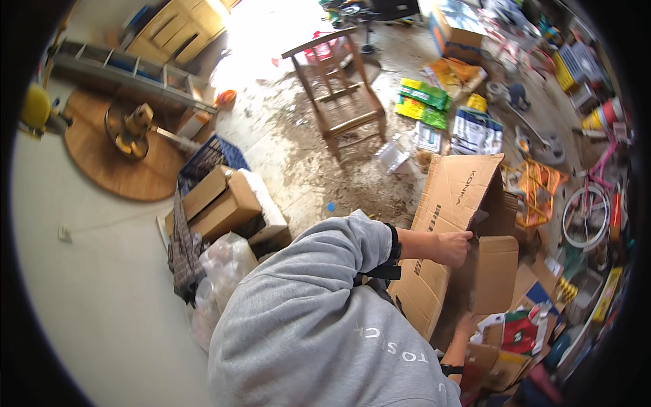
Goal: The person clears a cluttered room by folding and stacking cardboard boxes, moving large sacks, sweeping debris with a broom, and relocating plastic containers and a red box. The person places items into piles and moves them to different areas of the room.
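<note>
A large brown cardboard box [434,197] with dark printing stands tilted in front of me, its open side facing right. My left hand [453,248] is closed over the upper edge of the box wall. A loose flap [496,275] sticks out to the right of that hand. Lower down, my right hand [463,327] reaches up to the box's near end below the flap. Its fingers are hidden there, so their grip does not show. Flattened cardboard and a red, green and white package [522,331] lie right of my right hand.
A wooden chair [338,95] stands ahead on the dirty floor. To the left are a smaller open carton [227,203], a blue crate [215,159], plastic bags [227,261] and a ladder [146,71]. Clutter fills the right side, including a pink bicycle [588,210] and an orange rack [536,190].
</note>
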Tool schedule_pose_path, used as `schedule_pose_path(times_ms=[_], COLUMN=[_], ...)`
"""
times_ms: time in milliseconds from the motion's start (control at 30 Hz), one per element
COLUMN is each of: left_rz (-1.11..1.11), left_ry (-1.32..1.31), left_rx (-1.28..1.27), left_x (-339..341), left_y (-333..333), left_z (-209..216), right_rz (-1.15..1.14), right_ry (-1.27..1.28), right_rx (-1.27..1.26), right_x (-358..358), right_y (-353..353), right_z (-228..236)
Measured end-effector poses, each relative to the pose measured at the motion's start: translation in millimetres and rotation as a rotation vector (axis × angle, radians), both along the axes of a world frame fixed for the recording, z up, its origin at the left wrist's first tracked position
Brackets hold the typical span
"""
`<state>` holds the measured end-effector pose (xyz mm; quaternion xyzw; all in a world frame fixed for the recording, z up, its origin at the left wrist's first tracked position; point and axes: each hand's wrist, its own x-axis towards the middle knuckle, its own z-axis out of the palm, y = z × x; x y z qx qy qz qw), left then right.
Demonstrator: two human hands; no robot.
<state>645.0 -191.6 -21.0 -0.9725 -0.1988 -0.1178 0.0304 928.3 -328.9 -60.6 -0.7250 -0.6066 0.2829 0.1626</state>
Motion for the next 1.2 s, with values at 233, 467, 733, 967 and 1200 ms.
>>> schedule_pose_path(times_ms=[233,467,733,967,1200], left_rz=[0.198,0.237,0.175,0.081,-0.178], left_ry=[-0.177,-0.207,-0.143,-0.061,0.109], left_rx=[-0.025,-0.070,-0.213,-0.289,-0.311], left_x=[-133,-179,-153,-103,-55], left_y=[-3,-26,-38,-14,-15], left_z=[16,33,56,39,45], right_rz=[0.159,0.404,0.284,0.175,0.135], right_ry=[-0.031,-0.409,0.137,0.242,0.157], right_rx=[0.113,0.680,0.370,0.201,0.383], right_x=[-85,-121,-103,-89,-52], right_y=[49,132,107,33,-14], right_z=[5,10,13,29,3])
